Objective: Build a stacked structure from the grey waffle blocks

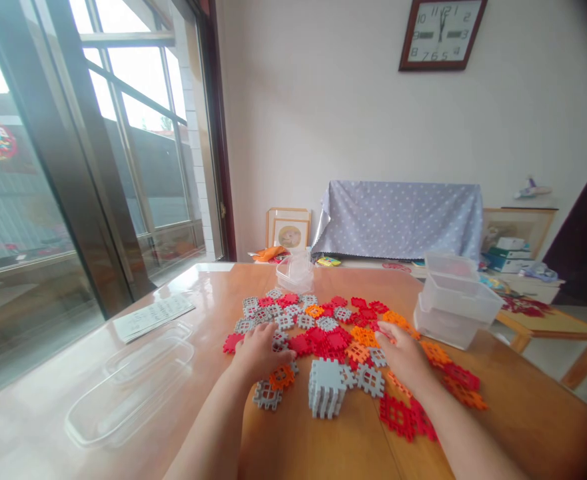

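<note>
My left hand (259, 350) lies over grey and red pieces at the left of the pile, its thumb spread from the fingers. My right hand (400, 350) reaches among orange and red pieces at the right, thumb and forefinger a little apart; no held piece can be made out. Between my hands spread flat plastic interlocking tiles with notched edges: red tiles (329, 341), orange tiles (364, 336) and grey tiles (370, 380), some with window-like openings. Nearer to me stands a neat stack of grey tiles (326, 390). More red tiles (398, 417) lie beneath my right forearm.
Clear plastic lids (133, 393) and a paper booklet (154, 316) lie on the table's left. A clear container (296, 272) stands behind the pile, and stacked clear boxes (453, 307) stand at the right. A glass door (138, 133) is at the left.
</note>
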A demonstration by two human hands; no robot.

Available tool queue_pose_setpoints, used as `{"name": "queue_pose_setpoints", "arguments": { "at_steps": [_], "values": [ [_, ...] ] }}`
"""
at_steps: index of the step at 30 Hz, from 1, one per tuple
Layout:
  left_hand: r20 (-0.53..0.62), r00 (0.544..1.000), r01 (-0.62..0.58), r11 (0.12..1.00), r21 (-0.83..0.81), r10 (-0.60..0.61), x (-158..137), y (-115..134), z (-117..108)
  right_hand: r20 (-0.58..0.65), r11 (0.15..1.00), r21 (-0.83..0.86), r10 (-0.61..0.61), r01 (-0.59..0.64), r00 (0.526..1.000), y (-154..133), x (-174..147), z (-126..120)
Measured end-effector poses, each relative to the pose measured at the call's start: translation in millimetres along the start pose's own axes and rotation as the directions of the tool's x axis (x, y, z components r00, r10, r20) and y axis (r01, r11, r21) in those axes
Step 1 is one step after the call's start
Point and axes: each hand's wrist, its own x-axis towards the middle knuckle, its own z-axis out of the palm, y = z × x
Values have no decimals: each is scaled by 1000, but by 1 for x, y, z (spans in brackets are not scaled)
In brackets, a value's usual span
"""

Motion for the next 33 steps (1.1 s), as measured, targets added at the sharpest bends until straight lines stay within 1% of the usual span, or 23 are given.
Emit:
{"name": "queue_pose_setpoints", "arguments": {
  "at_steps": [3,6,8,9,11,13,15,16,19,24,26,29,31,33],
  "values": [
    [37,997,-65,996,63,63,-4,6,2,25,996,-70,-50,51,998,-11,-6,2],
    [-22,996,-87,990,115,90,-5,13,4,62,971,-160,-172,180,983,-28,-14,4],
    [-66,989,-126,986,108,133,-5,18,7,133,941,-206,-246,270,960,-42,-21,6],
    [-66,984,-160,983,89,166,-4,21,9,187,925,-221,-269,308,945,-49,-25,7],
    [-26,971,-236,971,40,237,-4,25,12,315,902,-237,-281,362,906,-63,-33,9],
    [21,963,-271,963,17,270,-4,28,16,430,890,-237,-264,390,864,-73,-39,11],
    [12,965,-263,964,28,263,-3,30,18,490,885,-239,-246,400,836,-77,-42,13],
    [-10,967,-255,966,40,256,-2,29,19,494,881,-250,-242,403,835,-78,-42,13],
    [-68,965,-246,966,83,252,-1,28,19,434,857,-329,-235,396,869,-74,-37,11],
    [-79,967,-230,962,147,243,-1,26,15,312,818,-449,-234,360,921,-62,-25,6],
    [-72,970,-216,962,165,231,-2,26,13,238,836,-459,-208,299,949,-56,-21,6],
    [-58,974,-207,962,180,220,-4,28,9,119,898,-403,-142,179,983,-47,-16,6],
    [-48,976,-200,962,183,212,-5,31,6,87,919,-372,-103,128,991,-42,-15,6],
    [-39,980,-183,966,182,194,-6,33,3,73,920,-376,-86,107,994,-40,-14,6]
  ]
}}
